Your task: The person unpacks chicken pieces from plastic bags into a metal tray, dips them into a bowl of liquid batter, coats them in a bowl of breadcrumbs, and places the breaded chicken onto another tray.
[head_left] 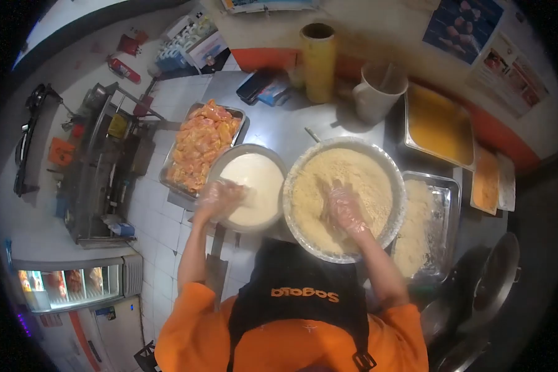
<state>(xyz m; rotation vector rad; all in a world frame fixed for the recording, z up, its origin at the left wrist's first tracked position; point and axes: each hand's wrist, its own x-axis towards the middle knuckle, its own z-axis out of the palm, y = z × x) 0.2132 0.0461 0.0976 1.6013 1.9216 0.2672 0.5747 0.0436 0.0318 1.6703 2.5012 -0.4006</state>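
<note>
My left hand [220,199], in a clear plastic glove, is over the near left side of a metal bowl of pale, creamy batter [254,177]. Its fingertips are smeared, so I cannot make out whether they hold anything. In a larger bowl of yellowish crumbs [369,180], my right hand [344,209], also gloved, rests on the heap with its fingers apart and partly sunk in. Nothing shows in that hand. A metal tray of raw, orange-coated meat pieces [206,141] stands just beyond the batter bowl, to the left.
Right of the crumb bowl lies a metal tray [447,226] partly covered with crumbs. Behind stand a deep pan of orange-yellow contents [440,127], a white jug [378,93] and a yellow roll [318,62]. A phone [253,87] lies at the back. Large pans [496,276] are at the right.
</note>
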